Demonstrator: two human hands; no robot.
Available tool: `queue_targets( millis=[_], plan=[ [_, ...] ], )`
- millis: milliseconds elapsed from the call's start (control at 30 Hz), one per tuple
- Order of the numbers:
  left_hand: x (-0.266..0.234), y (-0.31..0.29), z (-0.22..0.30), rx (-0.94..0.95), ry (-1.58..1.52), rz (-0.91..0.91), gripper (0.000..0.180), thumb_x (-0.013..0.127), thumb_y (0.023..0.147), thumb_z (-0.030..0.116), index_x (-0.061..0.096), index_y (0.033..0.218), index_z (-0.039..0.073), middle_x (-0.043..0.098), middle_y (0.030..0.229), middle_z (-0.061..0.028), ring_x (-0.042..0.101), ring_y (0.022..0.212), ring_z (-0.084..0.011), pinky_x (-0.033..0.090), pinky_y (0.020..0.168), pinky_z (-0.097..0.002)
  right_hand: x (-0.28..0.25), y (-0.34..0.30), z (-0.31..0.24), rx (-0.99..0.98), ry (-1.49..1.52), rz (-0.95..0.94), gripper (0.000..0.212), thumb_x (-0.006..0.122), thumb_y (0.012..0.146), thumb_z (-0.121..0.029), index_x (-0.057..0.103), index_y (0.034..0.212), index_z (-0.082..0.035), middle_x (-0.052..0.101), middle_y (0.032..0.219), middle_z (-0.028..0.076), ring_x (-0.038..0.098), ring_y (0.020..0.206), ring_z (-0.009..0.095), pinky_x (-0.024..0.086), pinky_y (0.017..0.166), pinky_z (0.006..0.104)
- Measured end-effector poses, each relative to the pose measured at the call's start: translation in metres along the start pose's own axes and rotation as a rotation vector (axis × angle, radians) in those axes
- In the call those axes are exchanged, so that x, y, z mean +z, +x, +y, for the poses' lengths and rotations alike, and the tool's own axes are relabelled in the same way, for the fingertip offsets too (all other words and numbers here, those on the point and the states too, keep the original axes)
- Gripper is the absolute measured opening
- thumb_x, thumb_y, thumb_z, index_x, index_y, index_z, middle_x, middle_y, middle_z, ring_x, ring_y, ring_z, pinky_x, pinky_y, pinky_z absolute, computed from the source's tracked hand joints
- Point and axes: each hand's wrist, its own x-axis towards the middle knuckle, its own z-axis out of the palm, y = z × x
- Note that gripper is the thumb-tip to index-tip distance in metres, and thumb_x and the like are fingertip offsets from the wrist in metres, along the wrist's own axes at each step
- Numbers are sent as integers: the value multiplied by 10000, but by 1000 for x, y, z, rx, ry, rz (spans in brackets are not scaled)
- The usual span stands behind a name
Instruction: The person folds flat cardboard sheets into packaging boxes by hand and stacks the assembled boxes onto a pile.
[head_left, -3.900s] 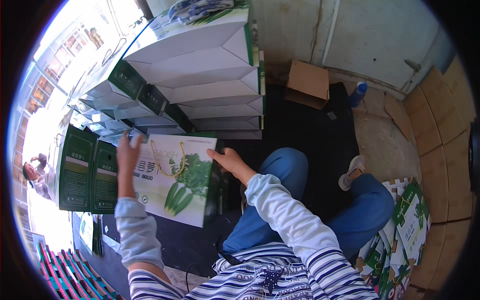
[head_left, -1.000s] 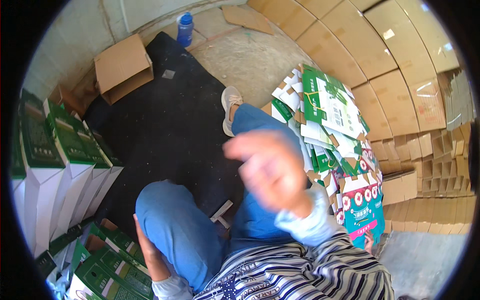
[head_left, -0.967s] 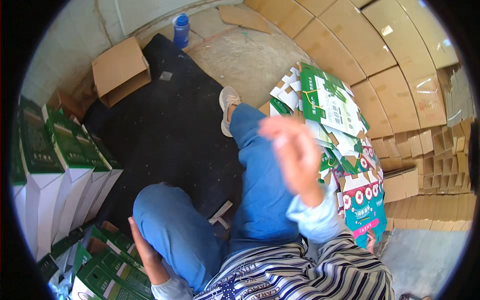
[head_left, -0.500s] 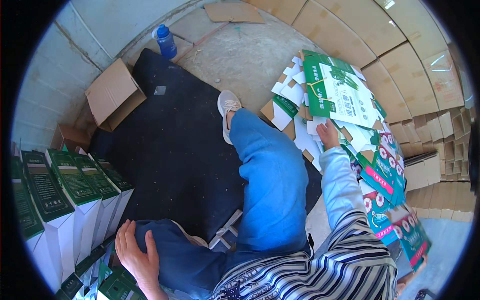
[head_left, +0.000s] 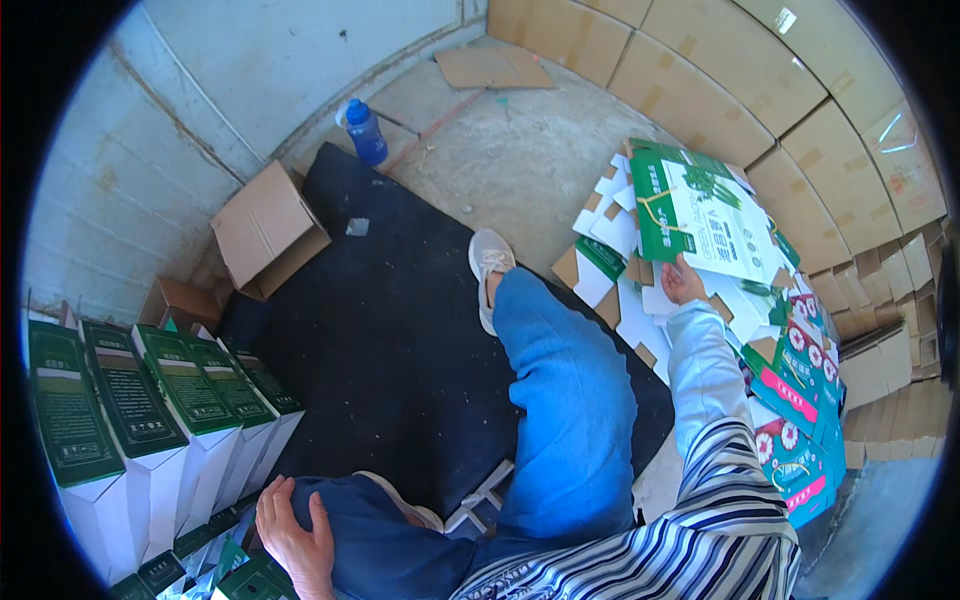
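Observation:
My right hand [head_left: 683, 281] reaches out to a pile of flat cartons on the right. Its fingers are closed at the near edge of the top one, a flat green-and-white carton [head_left: 725, 225] with a yellow cord handle and a printed green plant. Folded white and green cartons [head_left: 640, 315] lie untidily beneath it. My left hand [head_left: 297, 535] rests on my left knee, fingers stretched out and holding nothing. Beside it, on the left, several green-topped white boxes [head_left: 180, 385] stand upright in a row.
A black mat [head_left: 390, 330] covers the floor ahead. An open brown box [head_left: 265, 235] and a blue bottle [head_left: 367, 135] stand by the wall. Teal-and-pink cartons [head_left: 805, 430] lie at right, below stacked brown boxes [head_left: 740, 85]. A grey metal frame [head_left: 480, 500] is between my legs.
The view has turned, so the scene sits further right and lower. Another person's hand with a teal carton has left the lower right. My left hand stays on the knee.

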Motion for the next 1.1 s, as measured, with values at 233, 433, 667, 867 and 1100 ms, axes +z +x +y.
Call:
queue_targets(
  millis=[233,433,667,867,1100],
  plan=[
    [-4,-3,1,4,11,5,259,566,815,176,563,986,-18,588,991,-177,541,955,-350,413,841,-427,-21,24,7,-34,-2,90,283,637,845,-339,562,999,-114,599,834,82,566,776,171,496,687,291],
    [-17,0,1,38,106,33,326,588,866,313,619,1005,20,616,932,-166,584,865,-350,474,745,-418,-7,8,7,-192,-17,-79,205,598,880,-239,551,1024,-101,613,863,42,572,803,141,465,676,253],
    [-2,-1,0,-28,8,0,264,562,824,182,562,988,-25,585,975,-182,539,939,-360,416,827,-428,34,-95,8,-475,-85,-14,194,609,835,-188,547,967,-61,595,790,54,575,686,141,457,538,247],
    [-2,-9,-12,-26,-31,46,297,591,792,205,565,975,-28,588,1013,-182,536,973,-359,408,853,-432,55,-216,-11,-648,-127,-229,234,593,844,-208,548,990,-31,618,853,31,551,686,105,421,630,257],
    [-10,-25,-25,-74,-53,89,304,608,781,225,568,973,-7,587,958,-170,537,933,-348,410,825,-431,49,-304,-31,-958,-375,-533,295,556,891,-144,558,1121,40,605,1042,55,532,937,99,409,826,250]
  ],
)
